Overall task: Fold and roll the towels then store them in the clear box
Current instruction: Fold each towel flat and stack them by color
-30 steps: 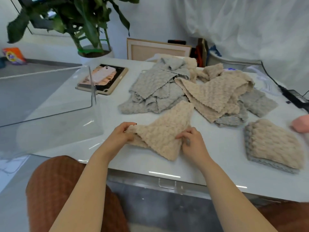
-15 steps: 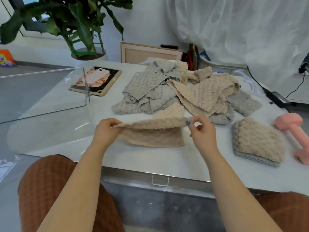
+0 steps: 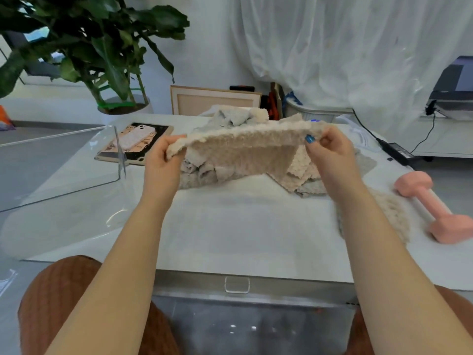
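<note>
Above the bare middle of the worktop (image 3: 243, 226), two grips hold one beige towel (image 3: 238, 152) up off the surface, stretched wide between them. The left grip (image 3: 163, 160) grasps the towel's upper left corner, with thumb and fingers curled round the edge. The right grip (image 3: 330, 155) pinches the upper right corner between thumb and fingertips, and a blue-painted nail shows there. The top edge of the towel runs almost level from one grip to the other. The rest of the cloth hangs below it, its lower edge slanting down towards the right grip's side.

Just beyond both grips lies a loose pile of towels (image 3: 230, 117), grey and beige mixed, partly hidden behind the held one. To the left of the left grip stands the clear box (image 3: 58, 160) on the worktop, its near corner not far from that wrist. Between the box wall and the pile, beyond the left grip, a phone (image 3: 138, 138) lies on a dark tablet. Nearer the person than the right grip, tucked against the right forearm, sits a blurred stack of towels (image 3: 394, 219). A pink dumbbell (image 3: 430, 201) lies just to the right of that stack. Beyond and to the right of the right grip a black power adapter (image 3: 395, 149) rests with its cable
</note>
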The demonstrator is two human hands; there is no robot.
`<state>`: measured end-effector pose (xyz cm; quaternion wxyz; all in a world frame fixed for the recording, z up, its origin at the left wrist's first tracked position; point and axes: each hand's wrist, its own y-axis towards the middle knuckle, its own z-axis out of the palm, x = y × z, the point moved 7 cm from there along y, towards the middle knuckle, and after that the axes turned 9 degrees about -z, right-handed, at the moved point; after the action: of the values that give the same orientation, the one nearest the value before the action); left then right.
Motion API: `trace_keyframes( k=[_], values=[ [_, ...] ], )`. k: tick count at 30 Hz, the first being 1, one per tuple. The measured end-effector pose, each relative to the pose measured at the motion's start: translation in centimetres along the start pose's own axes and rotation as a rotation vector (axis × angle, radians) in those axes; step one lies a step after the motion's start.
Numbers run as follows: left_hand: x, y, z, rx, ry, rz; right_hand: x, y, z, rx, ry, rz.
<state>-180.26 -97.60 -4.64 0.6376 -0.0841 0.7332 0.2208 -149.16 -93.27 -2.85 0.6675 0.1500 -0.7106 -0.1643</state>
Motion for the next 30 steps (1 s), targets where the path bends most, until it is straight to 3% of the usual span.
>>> trace_keyframes(
  k=[2, 7, 11, 16, 20, 25, 30],
  values=[
    [1.3, -2.5, -0.7, 0.077, 0.134, 0.013, -1.8, -2.3, -0.7, 0.093, -0.041, 0.029],
    [10.8, -6.8, -1.8, 0.333, 0.473, -0.235, -10.3, -9.7, -1.4, 0.393, -0.376, 0.348],
    [13.6, -8.1, -1.9, 0.505, 0.767, -0.301, -11.3, -12.3, -1.9, 0.569, -0.486, 0.481],
    [13.4, -8.4, -2.2, 0.729, 0.625, -0.524, -10.4, -12.2, -2.0, 0.655, -0.453, 0.594],
    [14.0, -7.9, -1.2, 0.67, 0.525, -0.586, -12.3, -11.5, -1.9, 0.613, -0.508, 0.604],
    [16.7, -5.1, -1.7, 0.275, 0.496, -0.509, -14.8, -8.8, -0.8, 0.31, -0.658, 0.357],
    [15.9, -3.0, 0.1, 0.089, 0.599, -0.367, -15.7, -6.6, 0.7, 0.136, -0.659, 0.302]
  ],
)
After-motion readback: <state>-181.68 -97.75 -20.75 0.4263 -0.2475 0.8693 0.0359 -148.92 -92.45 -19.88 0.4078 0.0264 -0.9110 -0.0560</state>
